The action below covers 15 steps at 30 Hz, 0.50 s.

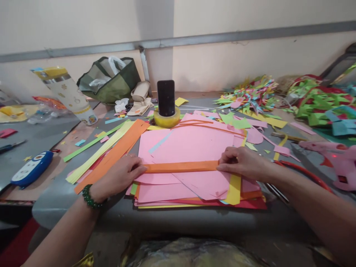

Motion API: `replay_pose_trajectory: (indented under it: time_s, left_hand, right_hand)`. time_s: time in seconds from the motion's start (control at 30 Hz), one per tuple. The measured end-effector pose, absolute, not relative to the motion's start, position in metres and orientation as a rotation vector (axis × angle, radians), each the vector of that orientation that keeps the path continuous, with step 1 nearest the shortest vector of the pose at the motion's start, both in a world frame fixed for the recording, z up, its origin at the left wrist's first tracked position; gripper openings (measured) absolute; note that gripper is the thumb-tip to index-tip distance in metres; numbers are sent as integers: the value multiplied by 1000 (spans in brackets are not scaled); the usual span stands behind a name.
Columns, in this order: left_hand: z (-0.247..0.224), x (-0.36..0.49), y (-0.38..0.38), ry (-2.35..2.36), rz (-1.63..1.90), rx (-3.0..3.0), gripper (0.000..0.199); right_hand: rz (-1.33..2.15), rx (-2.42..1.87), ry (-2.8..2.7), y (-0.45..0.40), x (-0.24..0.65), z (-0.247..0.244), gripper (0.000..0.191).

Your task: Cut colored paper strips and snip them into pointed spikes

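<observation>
From here I see the long, flat orange paper strip (182,167) stretched over the stacked pink paper sheets (194,142), its long axis running left to right. My left hand (125,172) pinches one end, thumb closed against fingers; my right hand (240,161) pinches the other. Beyond the sheets stands a black rectangular phone (166,97).

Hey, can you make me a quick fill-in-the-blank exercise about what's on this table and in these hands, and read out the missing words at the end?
1. The paper strip held between the left hand and the right hand is coloured ____.
2. The beaded bracelet is worn on the person's ____ side.
3. The roll of tape at the foot of the smartphone is coloured ____.
4. The glue gun has a small glowing light coloured ____.

Missing words: orange; left; yellow; red.
</observation>
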<state>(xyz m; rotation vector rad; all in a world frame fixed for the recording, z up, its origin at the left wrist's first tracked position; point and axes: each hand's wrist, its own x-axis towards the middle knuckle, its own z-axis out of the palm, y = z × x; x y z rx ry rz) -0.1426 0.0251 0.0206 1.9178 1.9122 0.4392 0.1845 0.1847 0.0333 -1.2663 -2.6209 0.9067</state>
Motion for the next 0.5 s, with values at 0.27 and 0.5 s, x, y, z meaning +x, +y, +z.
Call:
replay_pose_trajectory:
  time_s: [0.27,0.5]
  left_hand:
    - [19,-145,28,1992,394,1967,35]
    - [11,-144,24,2052,469,1916,37]
  right_hand:
    - [892,-1287,-2634,184,185,34,26]
    - [870,-1265,-2657,184,186,32,28]
